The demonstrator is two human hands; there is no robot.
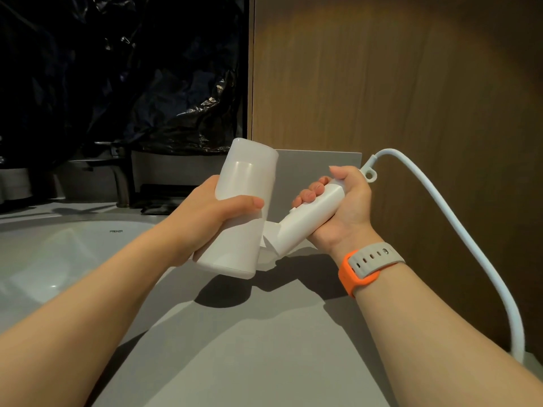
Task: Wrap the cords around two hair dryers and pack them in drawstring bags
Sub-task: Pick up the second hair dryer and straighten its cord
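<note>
While left grip (217, 214) clasps hair dryer barrel (248, 180), right grip (349, 207) clasps its handle (308, 223), sink (44, 259) lettered FRENZA

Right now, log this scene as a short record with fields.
hair dryer: white, held above the grey counter
left hand: grips its barrel
right hand: grips its handle
cord: unwrapped, arcs loose from the handle's end, down on the right
sink: white, left of the counter
watch: orange case, on the right wrist
</note>
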